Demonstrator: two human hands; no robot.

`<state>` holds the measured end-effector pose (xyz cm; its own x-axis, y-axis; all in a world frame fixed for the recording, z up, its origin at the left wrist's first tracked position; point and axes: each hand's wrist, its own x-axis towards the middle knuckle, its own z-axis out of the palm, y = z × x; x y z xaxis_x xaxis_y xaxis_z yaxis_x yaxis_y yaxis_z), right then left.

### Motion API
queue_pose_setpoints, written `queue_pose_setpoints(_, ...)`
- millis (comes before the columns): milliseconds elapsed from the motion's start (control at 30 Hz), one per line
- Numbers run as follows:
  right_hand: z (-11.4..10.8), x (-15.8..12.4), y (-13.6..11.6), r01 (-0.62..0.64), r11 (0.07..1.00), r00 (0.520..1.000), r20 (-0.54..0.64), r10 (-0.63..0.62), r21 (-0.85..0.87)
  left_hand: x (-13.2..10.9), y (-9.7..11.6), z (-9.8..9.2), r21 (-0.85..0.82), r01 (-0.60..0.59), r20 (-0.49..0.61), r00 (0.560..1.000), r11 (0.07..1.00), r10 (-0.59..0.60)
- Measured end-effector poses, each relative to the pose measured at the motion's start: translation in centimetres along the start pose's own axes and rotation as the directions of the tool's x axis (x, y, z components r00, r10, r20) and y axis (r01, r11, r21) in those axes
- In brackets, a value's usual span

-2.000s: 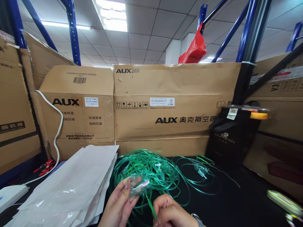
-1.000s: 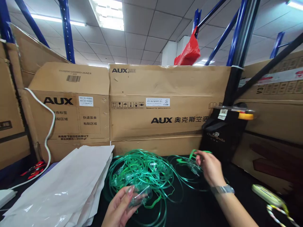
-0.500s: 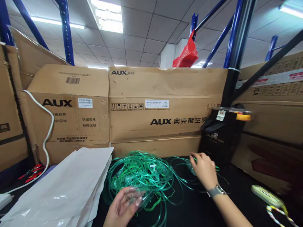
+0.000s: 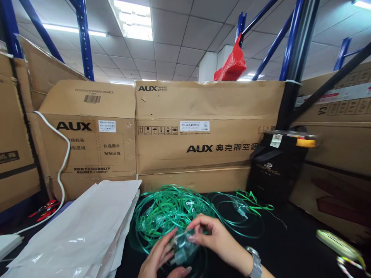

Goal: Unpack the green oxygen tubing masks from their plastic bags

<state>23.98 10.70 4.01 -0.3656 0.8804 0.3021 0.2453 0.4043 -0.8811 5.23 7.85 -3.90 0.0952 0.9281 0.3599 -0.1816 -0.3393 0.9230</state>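
Observation:
A clear green plastic oxygen mask is between my two hands, low in the middle of the view. My left hand cups it from the left with fingers curved around its side. My right hand pinches its upper right edge between thumb and fingers. Just behind lies a tangled heap of green tubing, with more clear plastic pieces among the loops. Farther right, a second clear mask rests on the black surface beside a bright green strap.
White plastic bags are stacked at the left, near a white cable and a red-handled tool. AUX cartons stand across the back. A black bag is at back right, a pale green object at front right.
My right hand has come from the second mask and strap at the right, leaving them on the surface, to the mask at my left hand. Both hands now touch that mask.

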Motion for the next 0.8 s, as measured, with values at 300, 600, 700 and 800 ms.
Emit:
queue_pose_setpoints(300,-9.5,1.2,4.5,-0.228,0.783,0.702,-0.655,-0.279,-0.578,0.6,-0.7,-0.2,0.202,-0.213,-0.111,0.965,0.956,0.239)
queue_pose_setpoints(600,-4.5,1.0,4.0,-0.04,0.641,0.817,-0.394,-0.42,-0.766,1.7,1.3,-2.9,0.674,-0.252,-0.076,0.911,0.694,0.405)
queue_pose_setpoints(700,-0.6,0.4,2.8,0.163,0.684,0.838,-0.266,-0.476,-0.711,2.4,1.9,-4.1,0.89,-0.238,0.041,0.891,0.389,0.451)
queue_pose_setpoints(800,2.1,-0.3,2.1,0.199,0.766,0.831,-0.309,-0.463,-0.611,3.1,1.1,-4.4,0.965,-0.18,0.077,0.892,0.193,0.446)
